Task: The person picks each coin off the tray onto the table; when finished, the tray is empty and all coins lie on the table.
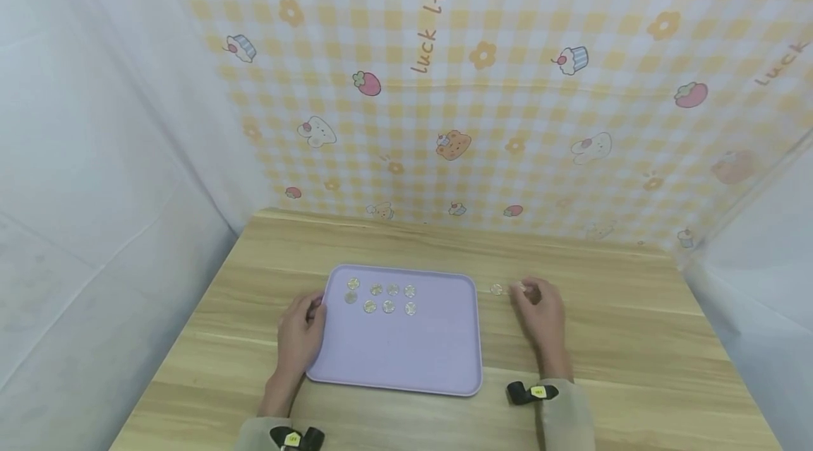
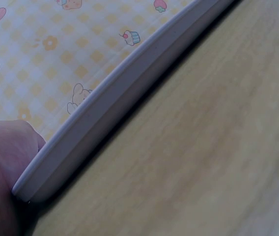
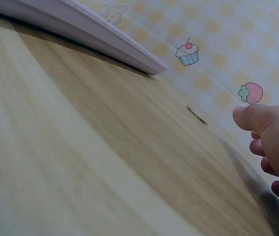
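Note:
A lilac tray (image 1: 432, 356) lies on the table, with several round, shiny coins (image 1: 389, 306) in two rows in its upper left part. My left hand (image 1: 301, 331) grips the tray's left edge; in the left wrist view part of that hand (image 2: 9, 157) shows against the tray's rim (image 2: 115, 93). Right of the tray, my right hand (image 1: 540, 313) has its fingers bent together, and a small shiny coin (image 1: 521, 286) shows at the fingertips, partly hidden. Another coin (image 1: 497, 289) lies on the table between this hand and the tray; the right wrist view shows that coin (image 3: 197, 115) nearly edge-on.
The wood-grain table (image 1: 635, 338) reaches back to a yellow checked cloth (image 1: 406, 112) with cartoon prints. White sheets (image 1: 95, 154) hang at both sides. A small black device (image 1: 532, 392) is strapped at each wrist.

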A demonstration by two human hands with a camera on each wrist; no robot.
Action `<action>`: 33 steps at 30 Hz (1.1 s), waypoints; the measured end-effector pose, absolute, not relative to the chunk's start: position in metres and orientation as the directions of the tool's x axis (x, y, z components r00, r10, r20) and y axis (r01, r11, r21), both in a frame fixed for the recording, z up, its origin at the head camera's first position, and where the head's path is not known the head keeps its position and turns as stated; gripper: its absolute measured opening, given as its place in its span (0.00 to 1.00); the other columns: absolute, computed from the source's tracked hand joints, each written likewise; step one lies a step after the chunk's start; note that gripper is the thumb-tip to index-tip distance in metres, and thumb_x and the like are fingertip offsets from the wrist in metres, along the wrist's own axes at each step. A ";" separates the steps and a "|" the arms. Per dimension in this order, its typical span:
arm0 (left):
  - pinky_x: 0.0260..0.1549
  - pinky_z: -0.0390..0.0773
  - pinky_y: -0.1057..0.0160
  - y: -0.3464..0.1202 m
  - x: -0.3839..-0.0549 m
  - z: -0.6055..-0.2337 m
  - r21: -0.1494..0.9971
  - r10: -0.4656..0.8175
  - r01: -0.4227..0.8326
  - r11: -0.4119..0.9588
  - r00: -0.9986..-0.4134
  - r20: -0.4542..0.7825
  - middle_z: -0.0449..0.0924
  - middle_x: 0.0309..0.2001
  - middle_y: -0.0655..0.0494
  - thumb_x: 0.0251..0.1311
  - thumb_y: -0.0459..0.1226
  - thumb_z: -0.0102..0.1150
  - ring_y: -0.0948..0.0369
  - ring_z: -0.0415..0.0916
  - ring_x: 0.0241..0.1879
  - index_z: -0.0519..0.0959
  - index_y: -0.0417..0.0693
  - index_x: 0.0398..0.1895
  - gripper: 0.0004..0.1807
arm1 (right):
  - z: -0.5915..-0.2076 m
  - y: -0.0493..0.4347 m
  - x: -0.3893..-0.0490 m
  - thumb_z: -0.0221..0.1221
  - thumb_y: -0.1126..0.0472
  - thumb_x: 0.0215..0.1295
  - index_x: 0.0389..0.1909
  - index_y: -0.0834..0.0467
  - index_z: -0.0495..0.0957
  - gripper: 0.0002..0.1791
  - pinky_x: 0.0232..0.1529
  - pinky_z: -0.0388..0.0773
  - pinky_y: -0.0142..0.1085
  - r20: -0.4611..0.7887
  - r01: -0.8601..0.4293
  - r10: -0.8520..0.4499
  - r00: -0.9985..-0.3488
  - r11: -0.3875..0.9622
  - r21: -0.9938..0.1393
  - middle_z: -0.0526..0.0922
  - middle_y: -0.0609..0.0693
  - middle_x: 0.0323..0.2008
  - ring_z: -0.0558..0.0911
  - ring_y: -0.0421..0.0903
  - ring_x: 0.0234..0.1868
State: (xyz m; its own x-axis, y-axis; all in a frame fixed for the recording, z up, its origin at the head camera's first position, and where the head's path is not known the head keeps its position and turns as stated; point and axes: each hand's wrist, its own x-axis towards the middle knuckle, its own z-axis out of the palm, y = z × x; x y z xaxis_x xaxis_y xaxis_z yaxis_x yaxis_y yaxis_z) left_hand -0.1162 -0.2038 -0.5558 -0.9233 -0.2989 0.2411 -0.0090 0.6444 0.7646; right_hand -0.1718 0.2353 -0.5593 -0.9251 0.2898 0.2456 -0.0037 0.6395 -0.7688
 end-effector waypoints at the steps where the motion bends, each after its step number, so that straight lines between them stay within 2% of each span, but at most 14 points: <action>1: 0.41 0.83 0.62 -0.204 -0.116 -0.556 0.766 -0.299 -0.008 0.643 -0.923 0.241 0.84 0.44 0.50 0.66 0.34 0.59 0.57 0.82 0.41 0.81 0.42 0.53 0.14 | -0.559 0.236 -0.171 0.67 0.55 0.64 0.47 0.63 0.81 0.18 0.45 0.73 0.43 0.245 -0.001 0.289 -0.926 0.646 -0.763 0.82 0.60 0.39 0.77 0.52 0.42; 4: 0.41 0.83 0.61 -0.203 -0.116 -0.556 0.768 -0.299 -0.011 0.640 -0.925 0.236 0.84 0.45 0.49 0.67 0.34 0.59 0.57 0.82 0.41 0.81 0.42 0.54 0.14 | -0.558 0.236 -0.171 0.67 0.55 0.64 0.46 0.63 0.82 0.17 0.44 0.73 0.43 0.252 -0.006 0.275 -0.928 0.664 -0.748 0.82 0.59 0.38 0.77 0.52 0.41; 13: 0.41 0.83 0.62 -0.204 -0.116 -0.556 0.770 -0.303 -0.023 0.638 -0.926 0.224 0.84 0.45 0.49 0.67 0.34 0.58 0.57 0.81 0.41 0.81 0.42 0.55 0.15 | -0.559 0.238 -0.172 0.66 0.54 0.64 0.47 0.62 0.83 0.18 0.53 0.74 0.51 0.235 -0.015 0.224 -0.946 0.692 -0.721 0.85 0.60 0.42 0.79 0.56 0.47; 24: 0.41 0.83 0.60 -0.204 -0.116 -0.556 0.764 -0.297 -0.019 0.644 -0.927 0.228 0.83 0.45 0.49 0.68 0.35 0.58 0.56 0.81 0.41 0.80 0.42 0.55 0.15 | -0.558 0.237 -0.172 0.67 0.55 0.63 0.44 0.62 0.85 0.15 0.49 0.72 0.48 0.264 -0.048 0.179 -0.948 0.739 -0.672 0.85 0.59 0.41 0.79 0.56 0.44; 33: 0.42 0.81 0.59 -0.203 -0.116 -0.556 0.769 -0.304 -0.033 0.639 -0.929 0.212 0.83 0.45 0.49 0.68 0.35 0.57 0.56 0.81 0.42 0.80 0.42 0.55 0.15 | -0.556 0.236 -0.170 0.64 0.56 0.65 0.48 0.62 0.84 0.16 0.52 0.71 0.50 0.216 -0.012 0.177 -0.960 0.746 -0.666 0.83 0.59 0.43 0.77 0.56 0.48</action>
State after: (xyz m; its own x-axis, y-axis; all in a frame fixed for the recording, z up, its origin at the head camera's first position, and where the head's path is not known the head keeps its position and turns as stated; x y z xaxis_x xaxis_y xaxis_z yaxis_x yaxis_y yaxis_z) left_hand -0.1159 -0.2032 -0.5561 -0.9288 -0.3036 0.2125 -0.0329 0.6387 0.7687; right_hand -0.1701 0.2358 -0.5558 -0.9602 0.1770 0.2161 -0.0125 0.7457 -0.6662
